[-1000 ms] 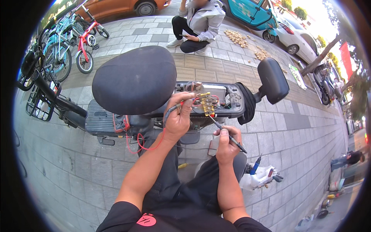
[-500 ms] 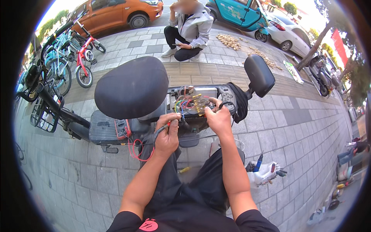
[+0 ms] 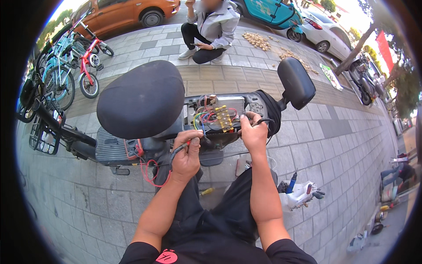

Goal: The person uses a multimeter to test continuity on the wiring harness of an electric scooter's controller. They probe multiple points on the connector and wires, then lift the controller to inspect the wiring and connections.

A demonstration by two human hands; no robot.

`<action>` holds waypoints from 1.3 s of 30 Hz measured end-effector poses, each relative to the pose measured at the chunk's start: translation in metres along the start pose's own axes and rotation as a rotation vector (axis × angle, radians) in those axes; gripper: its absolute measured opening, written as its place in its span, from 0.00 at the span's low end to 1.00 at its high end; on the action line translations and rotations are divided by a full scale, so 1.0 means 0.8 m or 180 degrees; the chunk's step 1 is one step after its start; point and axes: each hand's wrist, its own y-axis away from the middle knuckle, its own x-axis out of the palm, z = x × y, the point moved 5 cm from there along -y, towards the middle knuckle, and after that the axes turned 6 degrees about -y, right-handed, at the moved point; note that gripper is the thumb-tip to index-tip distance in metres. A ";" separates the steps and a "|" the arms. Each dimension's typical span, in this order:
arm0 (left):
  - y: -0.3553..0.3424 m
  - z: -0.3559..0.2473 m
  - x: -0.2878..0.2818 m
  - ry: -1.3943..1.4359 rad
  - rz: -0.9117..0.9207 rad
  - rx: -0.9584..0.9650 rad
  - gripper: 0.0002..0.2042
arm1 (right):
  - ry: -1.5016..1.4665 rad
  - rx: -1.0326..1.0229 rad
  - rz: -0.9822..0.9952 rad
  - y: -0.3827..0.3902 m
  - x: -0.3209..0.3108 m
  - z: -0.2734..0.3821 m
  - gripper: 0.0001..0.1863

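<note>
An electric scooter with a dark seat (image 3: 140, 99) stands crosswise in front of me, its rear compartment uncovered. Inside lie coloured wires (image 3: 203, 118), a yellow terminal block (image 3: 224, 119) and a silver finned box (image 3: 233, 104). My left hand (image 3: 186, 160) is closed around a dark test probe (image 3: 176, 150) with a red part, at the compartment's near edge. My right hand (image 3: 255, 137) pinches a black test probe (image 3: 264, 120) just right of the terminal block. Both probe tips are hard to make out. A red-edged multimeter (image 3: 133, 149) rests on the footboard, with a red lead (image 3: 151, 180) looping below it.
A padded backrest (image 3: 296, 83) rises at the scooter's right end. A person (image 3: 211, 33) squats beyond it. A white container of tools (image 3: 301, 195) stands by my right knee, and a yellow-handled tool (image 3: 206, 192) lies between my legs. Bicycles (image 3: 66, 70) are parked at left.
My right hand has drawn back slightly from the terminal block, its fingers now closer together on the black probe. My left hand keeps its grip. The whole view has shifted a little.
</note>
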 end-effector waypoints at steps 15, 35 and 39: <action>0.000 0.008 0.004 0.0054 -0.0010 0.0129 0.09 | 0.1177 -0.0015 -0.0221 -0.056 -0.013 -0.001 0.20; 0.000 0.010 -0.003 0.0084 -0.0035 -0.0109 0.06 | 0.1131 -0.0176 0.0731 -0.094 0.025 0.006 0.23; -0.002 0.010 -0.003 0.0021 -0.0044 -0.0110 0.06 | 0.0816 0.0315 0.1224 -0.093 0.031 -0.001 0.20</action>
